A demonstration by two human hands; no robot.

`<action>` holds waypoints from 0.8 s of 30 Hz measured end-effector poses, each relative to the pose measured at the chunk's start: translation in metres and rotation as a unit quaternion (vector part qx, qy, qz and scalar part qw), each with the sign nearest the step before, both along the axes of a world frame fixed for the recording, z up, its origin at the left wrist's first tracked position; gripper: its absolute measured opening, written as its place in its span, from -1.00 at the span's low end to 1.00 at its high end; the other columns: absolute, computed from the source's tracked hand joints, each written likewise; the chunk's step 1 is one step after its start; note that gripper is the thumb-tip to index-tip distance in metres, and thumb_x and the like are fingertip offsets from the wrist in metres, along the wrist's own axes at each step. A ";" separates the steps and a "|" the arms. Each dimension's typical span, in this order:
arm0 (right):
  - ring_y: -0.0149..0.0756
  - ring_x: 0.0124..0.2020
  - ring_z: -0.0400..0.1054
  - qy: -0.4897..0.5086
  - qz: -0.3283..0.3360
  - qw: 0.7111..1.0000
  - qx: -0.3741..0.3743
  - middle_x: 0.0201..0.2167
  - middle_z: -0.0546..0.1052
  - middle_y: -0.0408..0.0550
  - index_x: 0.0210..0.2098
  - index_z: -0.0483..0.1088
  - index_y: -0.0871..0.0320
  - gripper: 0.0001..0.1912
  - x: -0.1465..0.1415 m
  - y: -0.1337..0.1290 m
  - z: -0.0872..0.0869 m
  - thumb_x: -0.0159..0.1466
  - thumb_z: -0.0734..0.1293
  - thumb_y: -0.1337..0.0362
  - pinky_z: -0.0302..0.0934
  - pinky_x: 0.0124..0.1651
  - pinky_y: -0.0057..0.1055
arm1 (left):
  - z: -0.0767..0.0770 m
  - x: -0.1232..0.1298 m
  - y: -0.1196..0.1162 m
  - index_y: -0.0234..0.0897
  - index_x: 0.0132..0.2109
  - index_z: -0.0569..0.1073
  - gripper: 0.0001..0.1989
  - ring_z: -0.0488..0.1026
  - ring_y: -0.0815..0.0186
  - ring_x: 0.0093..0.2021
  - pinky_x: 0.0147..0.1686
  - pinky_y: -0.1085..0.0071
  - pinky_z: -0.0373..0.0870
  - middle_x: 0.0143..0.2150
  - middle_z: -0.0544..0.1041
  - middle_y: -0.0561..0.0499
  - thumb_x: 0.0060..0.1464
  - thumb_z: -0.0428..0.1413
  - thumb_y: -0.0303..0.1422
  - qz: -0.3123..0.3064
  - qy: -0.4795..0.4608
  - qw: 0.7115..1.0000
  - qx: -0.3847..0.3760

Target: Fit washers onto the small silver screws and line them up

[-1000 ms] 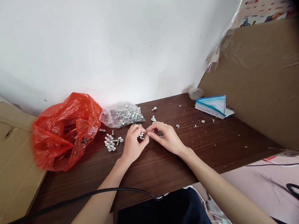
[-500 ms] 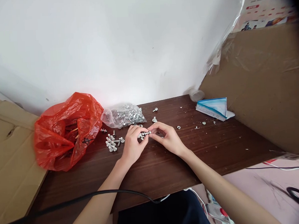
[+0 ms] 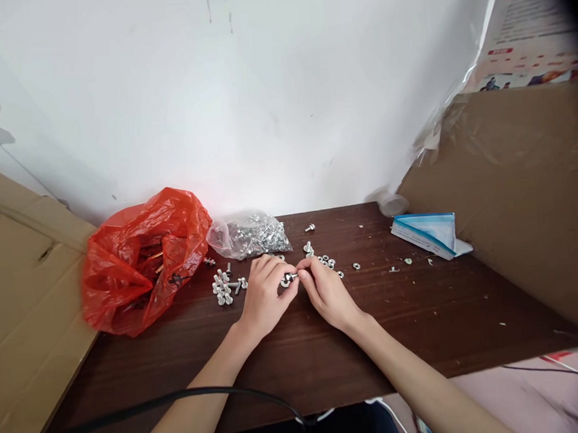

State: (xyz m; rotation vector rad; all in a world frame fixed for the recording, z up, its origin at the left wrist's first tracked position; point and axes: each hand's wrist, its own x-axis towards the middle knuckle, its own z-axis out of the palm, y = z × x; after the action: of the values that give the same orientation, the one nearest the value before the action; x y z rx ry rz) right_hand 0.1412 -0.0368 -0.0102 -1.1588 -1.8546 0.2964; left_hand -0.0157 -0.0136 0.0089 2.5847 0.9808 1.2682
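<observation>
A small silver bolt [image 3: 291, 277] lies crosswise between the fingertips of both hands, just above the table. My left hand [image 3: 265, 294] grips it between thumb and fingers. My right hand [image 3: 330, 293] is closed in a pinch at the bolt's right end, and the fingertips hide whether a nut sits there. Beyond the right hand several nuts [image 3: 329, 263] are scattered next to upright bolts [image 3: 309, 248]. Left of my left hand a cluster of bolts [image 3: 222, 288] stands close together. Washers peek out partly hidden behind the left fingers.
A clear plastic bag of hardware [image 3: 256, 236] lies near the wall. The red plastic bag [image 3: 141, 263] stands at the left beside cardboard [image 3: 25, 275]. At the back right are a blue-and-white packet [image 3: 425, 233] and a clear cup [image 3: 392, 203]. A black cable [image 3: 182, 395] crosses the front.
The view has shifted, so the scene sits lower. My right fingers have closed in more tightly at the bolt's end, covering it, and the nuts behind that hand now show.
</observation>
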 end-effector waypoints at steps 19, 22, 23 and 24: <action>-0.36 -0.55 0.16 -0.107 -0.024 0.981 0.159 -0.60 0.33 -0.09 -0.54 0.23 0.15 -0.51 -0.014 0.028 0.016 0.43 -0.03 0.11 -0.03 -0.43 -0.41 | 0.008 -0.011 0.004 -0.27 -0.18 0.35 -0.94 0.35 0.29 -0.20 -0.15 0.33 0.29 -0.26 0.44 -0.02 0.19 0.01 -0.48 0.001 -0.041 0.999 -0.017; -0.36 -0.53 0.14 -0.123 -0.027 0.971 0.204 -0.57 0.33 -0.09 -0.49 0.26 0.17 -0.52 -0.015 0.035 0.014 0.44 -0.04 0.12 -0.03 -0.42 -0.41 | 0.009 -0.015 0.007 -0.27 -0.16 0.36 -0.92 0.35 0.30 -0.17 -0.13 0.36 0.30 -0.24 0.43 -0.02 0.20 0.01 -0.48 0.012 -0.048 0.998 -0.025; -0.36 -0.51 0.14 -0.124 -0.024 0.970 0.206 -0.56 0.33 -0.09 -0.48 0.26 0.17 -0.53 -0.014 0.036 0.013 0.44 -0.03 0.13 -0.03 -0.41 -0.41 | 0.008 -0.015 0.008 -0.27 -0.16 0.37 -0.92 0.36 0.30 -0.17 -0.13 0.37 0.31 -0.23 0.43 -0.02 0.20 0.01 -0.48 0.012 -0.047 0.998 -0.030; -0.36 -0.50 0.14 -0.124 -0.019 0.970 0.207 -0.55 0.33 -0.09 -0.47 0.27 0.18 -0.54 -0.013 0.037 0.012 0.44 -0.02 0.13 -0.03 -0.41 -0.41 | 0.008 -0.015 0.008 -0.28 -0.16 0.37 -0.92 0.36 0.31 -0.17 -0.13 0.38 0.31 -0.23 0.43 -0.02 0.20 0.01 -0.48 0.009 -0.045 0.998 -0.035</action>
State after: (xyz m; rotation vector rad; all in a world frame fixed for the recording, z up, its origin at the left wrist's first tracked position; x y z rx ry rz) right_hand 0.1282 0.0000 0.0019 -0.9687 -1.9842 -0.2622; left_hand -0.0305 -0.0056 0.0170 2.4497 1.0162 1.3175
